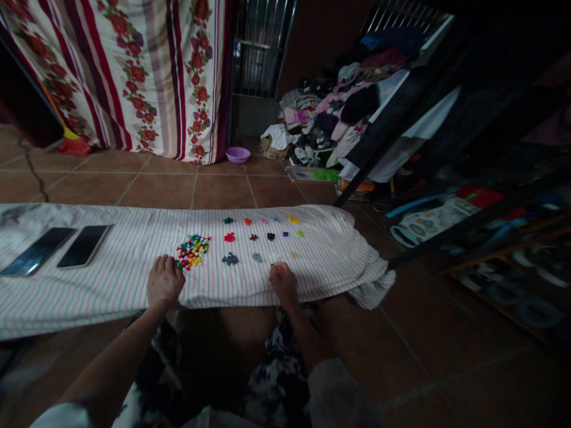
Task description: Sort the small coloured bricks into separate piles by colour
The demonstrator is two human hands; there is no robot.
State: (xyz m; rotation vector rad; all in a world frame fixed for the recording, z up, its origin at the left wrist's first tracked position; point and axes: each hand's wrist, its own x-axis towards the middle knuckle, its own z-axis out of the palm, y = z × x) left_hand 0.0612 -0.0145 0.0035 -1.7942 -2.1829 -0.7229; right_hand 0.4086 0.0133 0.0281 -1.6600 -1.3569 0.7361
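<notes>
A heap of small mixed-colour pieces (pixel 193 252), like beads, lies on the striped cloth (pixel 134 291). My left hand (pixel 166 279) rests palm down on the cloth at the heap's left edge, its fingers lying flat. Bent at the fingers, my right hand (pixel 283 282) is pinched closed at a small white group (pixel 275 259); what is between the fingertips is too small to make out. Single-colour groups lie in rows, among them dark grey (pixel 231 259), light grey (pixel 257 257), red (pixel 229 237), black (pixel 270 236), yellow (pixel 293 220) and beige (pixel 295 255).
Two phones, one nearer the edge (pixel 38 251) and one beside it (pixel 84 246), lie on the cloth at left. Beyond are a floral curtain (pixel 151 77), a purple basin (pixel 238 155) and a clothes pile (pixel 330 113). A dark slanted pole (pixel 379 142) stands at right.
</notes>
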